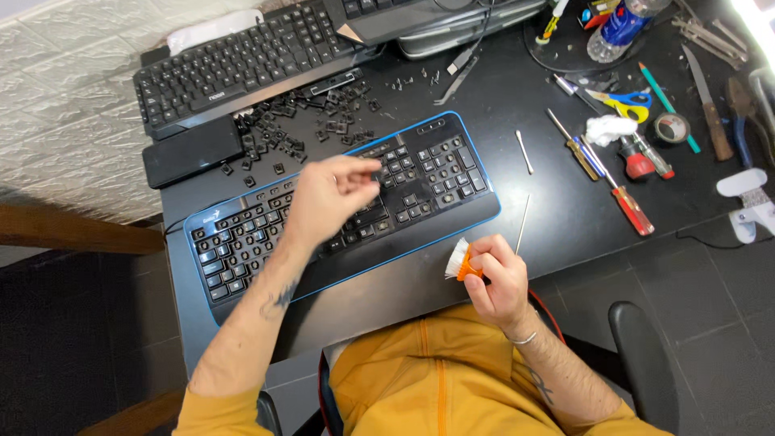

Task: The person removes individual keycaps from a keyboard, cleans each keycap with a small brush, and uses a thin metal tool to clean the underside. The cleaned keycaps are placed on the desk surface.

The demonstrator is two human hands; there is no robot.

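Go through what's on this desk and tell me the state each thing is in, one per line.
Blue-edged keyboard: flat, many keycaps removed.
Loose keycaps: scattered behind it.
Second keyboard: keys intact, tilted.
Left hand: over the stripped keys, fingers pinched.
Right hand: gripping a brush.
Brush: held, bristles pointing left.
Scissors: closed.

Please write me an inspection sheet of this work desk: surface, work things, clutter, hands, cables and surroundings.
Surface: black desk, crowded at the back.
Work things: blue-edged keyboard with its keycaps off; loose keycaps heaped behind it.
Clutter: second keyboard, scissors, screwdrivers, tape roll, knife, bottle.
Hands: left hand over the keyboard, pinching something small; right hand grips a small brush.
Cables: one cable at the back.
Surroundings: white brick-pattern wall, dark tiled floor.
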